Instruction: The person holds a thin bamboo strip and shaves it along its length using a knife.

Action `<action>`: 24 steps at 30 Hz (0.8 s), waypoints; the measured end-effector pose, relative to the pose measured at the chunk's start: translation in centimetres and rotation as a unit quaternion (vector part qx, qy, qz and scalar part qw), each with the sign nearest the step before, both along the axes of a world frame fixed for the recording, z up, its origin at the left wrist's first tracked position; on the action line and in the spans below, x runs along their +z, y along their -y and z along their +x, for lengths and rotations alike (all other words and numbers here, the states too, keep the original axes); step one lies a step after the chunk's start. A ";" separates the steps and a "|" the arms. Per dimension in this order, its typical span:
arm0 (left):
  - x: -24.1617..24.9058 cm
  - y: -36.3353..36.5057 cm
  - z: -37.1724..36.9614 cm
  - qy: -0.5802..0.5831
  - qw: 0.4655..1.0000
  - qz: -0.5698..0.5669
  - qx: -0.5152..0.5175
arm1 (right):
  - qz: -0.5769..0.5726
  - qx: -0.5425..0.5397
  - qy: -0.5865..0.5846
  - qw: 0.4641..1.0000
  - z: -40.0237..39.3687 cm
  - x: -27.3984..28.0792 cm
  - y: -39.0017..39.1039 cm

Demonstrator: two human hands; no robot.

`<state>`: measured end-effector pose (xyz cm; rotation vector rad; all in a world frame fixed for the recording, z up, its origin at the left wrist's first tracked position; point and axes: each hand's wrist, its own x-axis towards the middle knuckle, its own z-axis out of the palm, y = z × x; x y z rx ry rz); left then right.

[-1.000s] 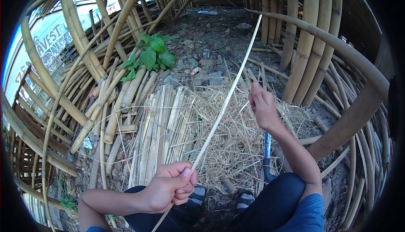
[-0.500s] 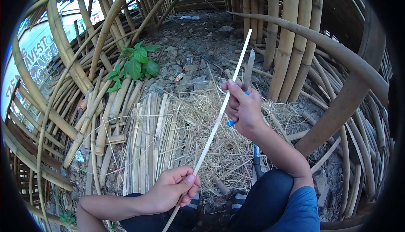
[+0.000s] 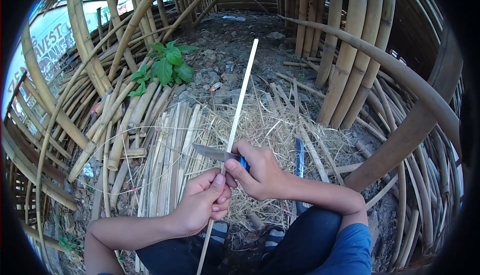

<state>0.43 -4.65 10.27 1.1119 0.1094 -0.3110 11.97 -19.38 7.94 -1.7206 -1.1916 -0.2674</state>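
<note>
So, stony ground runs back up the middle, a long lane hemmed by standing poles on the right and a jumble of loose poles on the left. A thick leaning pole marks the edge just beyond the right elbow. Inside that, a heap of pale shavings spreads before the knees, flat slats lying along its left side, leafy plant at their far end.

Now the long pale strip: it stands aslant at centre, top end up over the stones, the whole upper length well apart from both walls. Left hand is closed round it low down. Right hand, just above, is curled tight on the knife, blade pointing left across the strip.

As for what's hidden: the fingers cover most of the blue handle, and whether the two hands touch, I can't tell. The strip's lower end runs off the bottom edge, a dark tool dips behind the right knee, and black corners swallow the outer poles.
</note>
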 end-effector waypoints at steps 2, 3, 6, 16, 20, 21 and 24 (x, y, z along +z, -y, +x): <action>0.0 -0.3 -0.1 -0.016 1.000 -0.023 -0.008 | 0.001 -0.006 0.067 0.998 0.2 -0.1 -0.2; 0.1 -0.4 -0.2 -0.019 1.000 -0.024 -0.005 | -0.022 -0.019 0.144 0.989 0.5 -0.5 -0.2; 0.1 -0.8 -0.4 -0.041 0.998 -0.048 -0.013 | -0.055 -0.051 0.251 0.965 0.9 -0.3 -0.3; 0.4 -1.2 -1.0 -0.062 0.996 -0.005 -0.056 | -0.099 -0.075 0.272 0.954 1.7 1.1 0.9; 0.5 -1.1 -1.1 -0.055 0.997 0.004 -0.051 | -0.105 -0.061 0.303 0.945 1.3 1.1 0.5; 0.6 -1.1 -1.2 -0.056 0.997 0.004 -0.051 | -0.106 -0.061 0.302 0.945 1.4 1.0 0.5; 0.8 -1.1 -1.3 -0.052 0.997 0.020 -0.044 | -0.088 -0.066 0.320 0.941 1.8 1.0 0.5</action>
